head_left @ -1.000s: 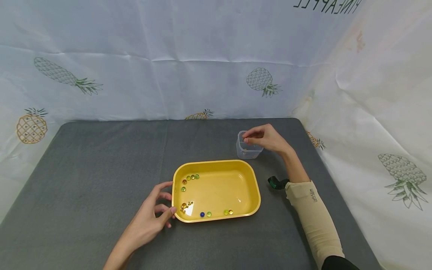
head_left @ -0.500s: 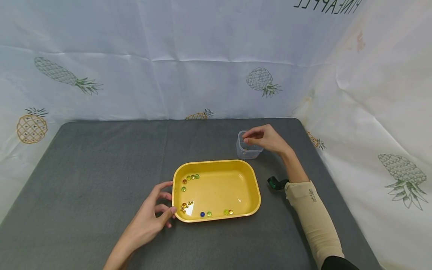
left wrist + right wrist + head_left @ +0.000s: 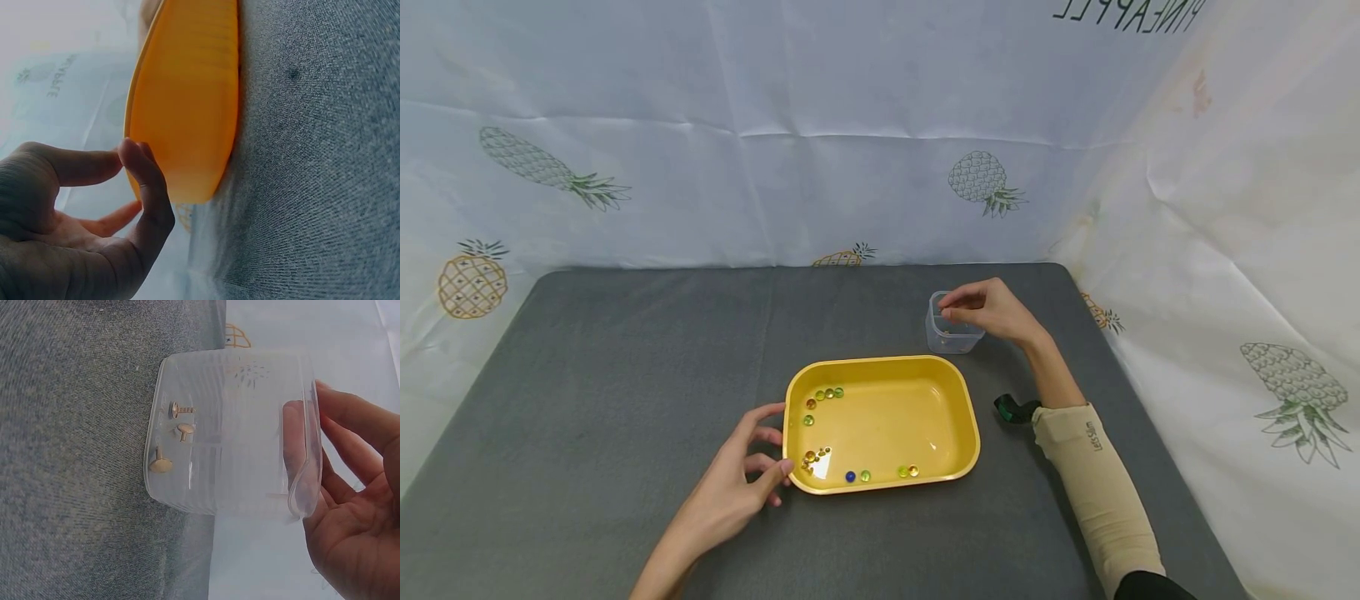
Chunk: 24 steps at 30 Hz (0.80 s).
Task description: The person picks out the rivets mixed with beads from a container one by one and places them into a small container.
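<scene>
In the head view my left hand (image 3: 722, 492) is at the left end of a yellow tray (image 3: 880, 425). Its thumb and loosely bent fingers touch the rim, spaced apart. Glass marbles in green, amber and blue (image 3: 850, 477) lie in the tray along its left and near sides, with small gold pieces (image 3: 808, 467) in the near left corner. My right hand (image 3: 988, 310) reaches over a clear plastic container (image 3: 955, 342), thumb and index fingertips inside its mouth. Whether they pinch something I cannot tell. Three gold-coloured, round-headed studs (image 3: 161, 465) lie in the container's bottom.
A grey cloth (image 3: 647, 375) covers the table. Behind and to the right hangs a white curtain (image 3: 865, 75) printed with pineapples. A small black device (image 3: 1015, 408) shows beside my right sleeve (image 3: 1090, 475), right of the tray.
</scene>
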Available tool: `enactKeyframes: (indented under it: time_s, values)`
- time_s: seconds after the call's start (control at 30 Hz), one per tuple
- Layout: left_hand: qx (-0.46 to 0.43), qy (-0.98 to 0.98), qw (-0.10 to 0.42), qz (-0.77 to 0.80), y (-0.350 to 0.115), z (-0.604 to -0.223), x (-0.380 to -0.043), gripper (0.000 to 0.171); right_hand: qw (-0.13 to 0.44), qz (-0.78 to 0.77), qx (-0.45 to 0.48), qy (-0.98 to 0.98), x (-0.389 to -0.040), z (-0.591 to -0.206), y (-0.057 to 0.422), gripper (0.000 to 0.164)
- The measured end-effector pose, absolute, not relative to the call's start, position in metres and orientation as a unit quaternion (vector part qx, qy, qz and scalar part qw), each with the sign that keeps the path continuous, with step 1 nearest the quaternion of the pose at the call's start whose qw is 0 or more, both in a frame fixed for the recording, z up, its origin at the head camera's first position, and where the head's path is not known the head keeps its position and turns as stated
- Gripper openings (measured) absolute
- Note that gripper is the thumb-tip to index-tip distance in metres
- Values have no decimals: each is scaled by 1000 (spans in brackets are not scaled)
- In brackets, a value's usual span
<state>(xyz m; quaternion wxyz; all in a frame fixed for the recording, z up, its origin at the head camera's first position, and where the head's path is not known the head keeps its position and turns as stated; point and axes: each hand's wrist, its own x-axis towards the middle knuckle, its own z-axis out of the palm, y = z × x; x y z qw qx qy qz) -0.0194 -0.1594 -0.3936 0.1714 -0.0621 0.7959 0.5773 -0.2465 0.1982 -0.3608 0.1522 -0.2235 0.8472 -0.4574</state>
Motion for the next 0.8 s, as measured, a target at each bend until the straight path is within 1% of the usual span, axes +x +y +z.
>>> enactKeyframes:
  time_s: [0.17, 0.4, 0.63, 0.8]
  values:
    - [-59, 794, 171, 580, -160, -394, -19, 70, 152, -453, -224, 850, -244, -356, 196, 25]
    - [-57, 796, 170, 579, -160, -394, -20, 70, 145, -461, -222, 847, -258, -384, 207, 23]
    - [-56, 796, 170, 578, -159, -394, -19, 70, 144, -464, -211, 848, -258, -385, 207, 19]
    - [-56, 796, 170, 578, -160, -394, -19, 70, 143, -452, -215, 854, -258, -384, 207, 20]
